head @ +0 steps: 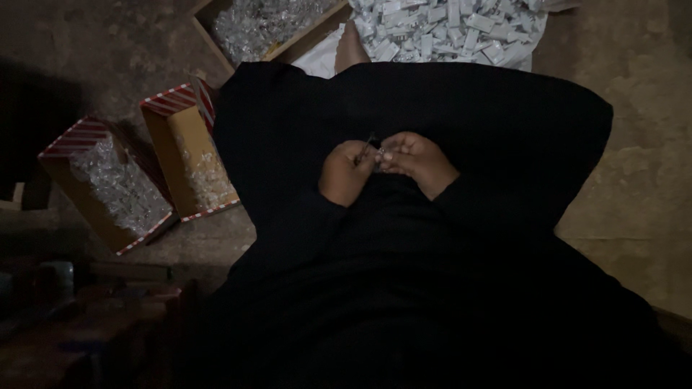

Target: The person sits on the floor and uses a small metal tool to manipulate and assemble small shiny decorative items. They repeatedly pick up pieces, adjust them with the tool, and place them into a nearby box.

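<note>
I sit on the floor in black clothing, both hands meeting over my lap. My left hand (347,171) is closed around a thin dark tool (369,142) that points up and to the right. My right hand (417,158) pinches a small pale part (380,154) against the tool's tip. The fingers hide most of the part, so its shape is unclear.
Two open cardboard boxes (101,209) (189,148) with red-and-white striped flaps hold clear shiny pieces at my left. A third box (216,43) of clear pieces sits at the top. A heap of small white plastic parts (447,29) lies ahead on a sheet. Bare concrete floor (634,173) on the right.
</note>
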